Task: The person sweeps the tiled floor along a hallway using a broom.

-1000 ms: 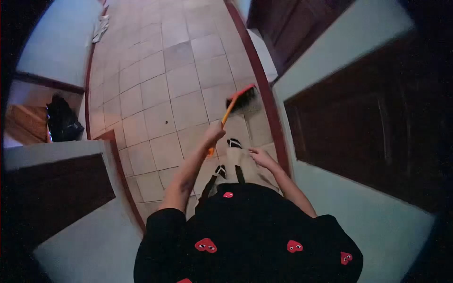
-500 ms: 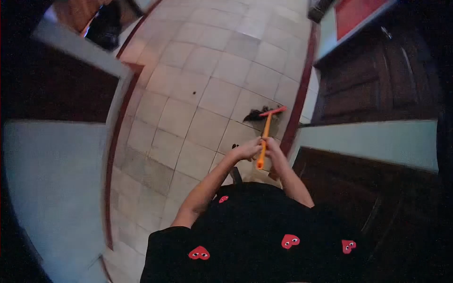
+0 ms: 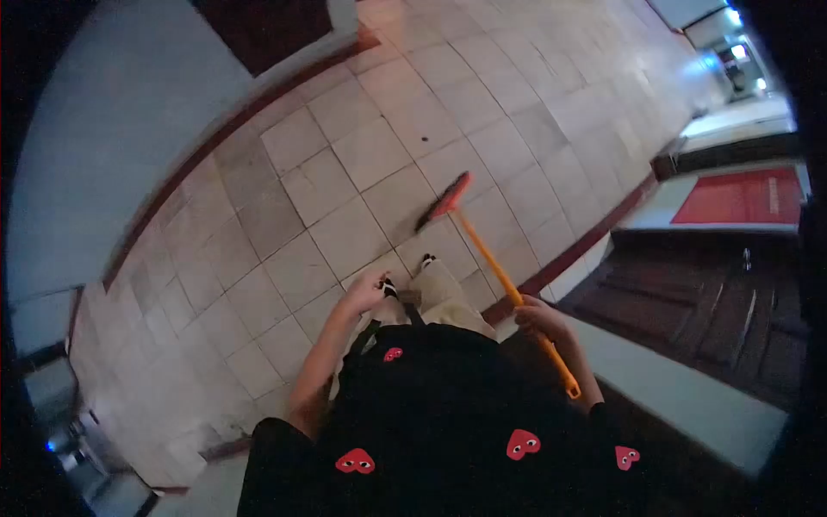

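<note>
My right hand [image 3: 541, 317] grips the orange handle of a broom [image 3: 489, 260]. The handle runs from behind my right forearm down to the red-backed brush head [image 3: 444, 203], which rests on the pale tiled floor [image 3: 362, 155] just ahead of my feet. My left hand [image 3: 366, 289] hangs free beside my left leg, fingers loosely curled, holding nothing. My black top with red hearts fills the bottom of the view.
A dark red skirting [image 3: 224, 133] lines the light wall on the left. On the right stand a dark wooden door [image 3: 689, 302] and a red panel [image 3: 741, 196]. A small dark speck [image 3: 424, 138] lies on the tiles ahead.
The broom passed from my left hand, through both hands, to my right hand alone. My left hand let go and dropped beside my leg. My view turned along the corridor.
</note>
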Tool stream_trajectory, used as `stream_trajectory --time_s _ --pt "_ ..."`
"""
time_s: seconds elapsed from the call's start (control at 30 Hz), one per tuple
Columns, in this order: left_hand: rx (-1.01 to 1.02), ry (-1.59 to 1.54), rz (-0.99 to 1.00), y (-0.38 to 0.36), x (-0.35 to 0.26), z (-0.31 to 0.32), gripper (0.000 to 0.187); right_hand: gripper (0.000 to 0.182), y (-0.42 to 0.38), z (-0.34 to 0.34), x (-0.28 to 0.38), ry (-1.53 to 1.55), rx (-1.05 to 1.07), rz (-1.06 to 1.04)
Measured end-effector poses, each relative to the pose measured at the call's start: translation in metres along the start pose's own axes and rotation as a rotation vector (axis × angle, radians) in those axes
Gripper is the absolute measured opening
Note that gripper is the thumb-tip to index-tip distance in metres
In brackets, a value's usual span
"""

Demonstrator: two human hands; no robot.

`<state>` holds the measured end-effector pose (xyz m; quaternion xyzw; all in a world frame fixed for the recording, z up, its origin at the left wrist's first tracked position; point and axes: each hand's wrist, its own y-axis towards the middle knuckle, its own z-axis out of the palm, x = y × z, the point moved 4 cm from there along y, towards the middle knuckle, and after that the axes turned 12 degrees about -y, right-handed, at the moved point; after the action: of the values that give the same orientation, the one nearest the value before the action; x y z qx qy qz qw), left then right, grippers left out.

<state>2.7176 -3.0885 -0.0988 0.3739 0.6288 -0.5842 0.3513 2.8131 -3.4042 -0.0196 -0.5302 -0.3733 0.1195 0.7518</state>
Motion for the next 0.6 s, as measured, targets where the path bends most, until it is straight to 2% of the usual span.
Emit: stream_trajectory --time_s 0.03,0.1,0.17,0.2,0.23,0.27,0.3,0.33,0.37,0.43,0.47,0.5,0.53,0.57,0.6 --pt "-0.048 0.127 0.189 0.002 -0.005 -0.001 0.047 0.032 0.009 0.007 0.014 -0.035 0.015 -0.019" --pt "-0.027 -0.002 0.227 -0.001 -0.018 0.012 0.048 0.019 0.025 0.032 0.039 0.068 0.285 -0.007" --pt "-0.042 0.106 0.305 -0.001 -0.048 0.029 0.05 0.014 0.079 0.037 0.044 -0.363 0.21 -0.142" --pt "-0.077 0.09 0.3 0.009 -0.052 0.034 0.05 0.015 0.087 0.057 0.074 -0.509 0.209 -0.127" --pt "-0.015 0.103 0.257 0.018 -0.048 0.041 0.05 0.015 0.096 0.08 0.097 -0.646 0.209 -0.104" --pt "0.044 0.117 0.216 0.028 -0.05 0.048 0.05 0.015 0.13 0.085 0.092 -0.643 0.332 -0.132" --pt "0.005 0.115 0.222 0.041 -0.052 0.052 0.05 0.015 0.171 0.08 0.091 -0.644 0.449 -0.178" --pt "-0.125 0.205 0.251 0.052 -0.053 0.055 0.05 0.015 0.185 0.07 0.097 -0.668 0.464 -0.185" --pt "-0.248 0.296 0.269 0.056 -0.055 0.054 0.049 0.013 0.193 0.065 0.104 -0.708 0.426 -0.243" --pt "-0.279 0.261 0.228 0.059 -0.104 0.041 0.046 0.01 0.202 0.045 0.111 -0.775 0.354 -0.358" --pt "-0.172 0.135 0.098 0.062 -0.118 0.035 0.044 0.009 0.209 0.039 0.116 -0.806 0.318 -0.424" --pt "-0.069 0.004 -0.027 0.073 -0.123 0.032 0.042 0.009 0.217 0.01 0.116 -0.86 0.252 -0.363" --pt "-0.251 -0.04 0.174 0.091 -0.103 0.035 0.039 0.011 0.224 -0.02 0.115 -0.912 0.189 -0.298" --pt "-0.283 -0.044 0.17 0.105 -0.095 0.04 0.039 0.014 0.231 -0.05 0.114 -0.959 0.13 -0.23" --pt "-0.269 -0.032 0.207 0.115 -0.094 0.046 0.037 0.014 0.229 -0.088 0.111 -1.224 0.047 -0.204"
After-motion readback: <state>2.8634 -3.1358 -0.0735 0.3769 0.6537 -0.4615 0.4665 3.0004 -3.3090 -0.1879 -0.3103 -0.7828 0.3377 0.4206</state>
